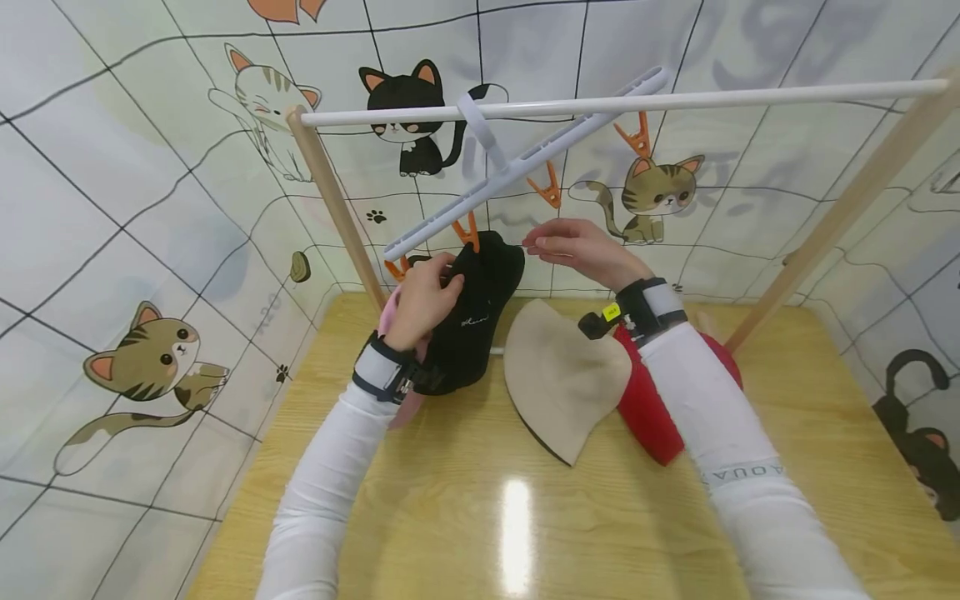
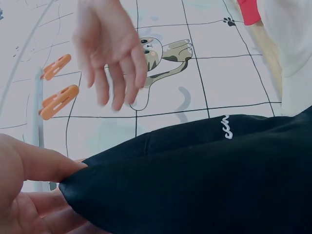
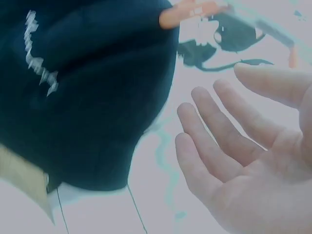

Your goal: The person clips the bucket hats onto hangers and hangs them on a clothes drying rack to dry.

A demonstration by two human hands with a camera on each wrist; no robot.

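Note:
A black bucket hat (image 1: 480, 312) with small white script hangs below a white hanger (image 1: 517, 167), tilted on its rail. An orange clip (image 1: 467, 232) grips the hat's upper edge. My left hand (image 1: 427, 304) holds the hat's left edge; in the left wrist view its thumb (image 2: 58, 165) presses the dark fabric against the fingers. To the right of the hat, my right hand (image 1: 581, 250) is apart from it, palm toward it and holding nothing. In the right wrist view its fingers (image 3: 214, 141) are spread and slightly bent. Partly hidden behind my left hand is a pink item (image 1: 408, 408).
A beige bucket hat (image 1: 562, 375) and a red hat (image 1: 652, 400) lie on the wooden table (image 1: 465, 500). Other orange clips (image 1: 547, 185) dangle from the hanger's right half. A white rail (image 1: 750, 98) crosses between wooden posts (image 1: 847, 208).

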